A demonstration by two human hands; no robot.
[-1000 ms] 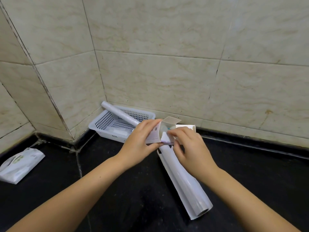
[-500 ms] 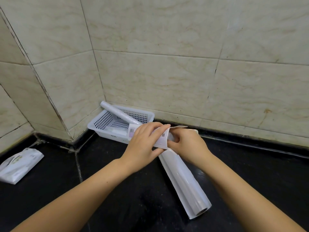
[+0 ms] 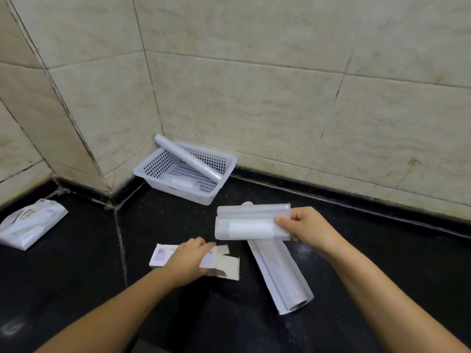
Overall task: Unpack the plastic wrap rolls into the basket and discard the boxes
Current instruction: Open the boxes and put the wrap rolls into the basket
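My right hand [image 3: 307, 229] grips the right end of a short wrapped plastic wrap roll [image 3: 244, 225], held level above the black counter. My left hand [image 3: 187, 259] presses on the flattened, opened white box [image 3: 224, 266] lying on the counter in front of me. A longer plastic wrap roll [image 3: 279, 273] in clear packaging lies on the counter under and below the held roll. The white perforated basket [image 3: 153, 175] stands in the wall corner with a long roll [image 3: 186, 157] leaning across it and another small roll inside.
A white plastic packet [image 3: 30, 226] lies at the far left of the black counter [image 3: 76, 289]. Tiled walls close off the back and left, meeting at a corner behind the basket.
The roll has come out of the box: my right hand now holds it apart to the right, and my left hand has brought the emptied box down onto the counter.
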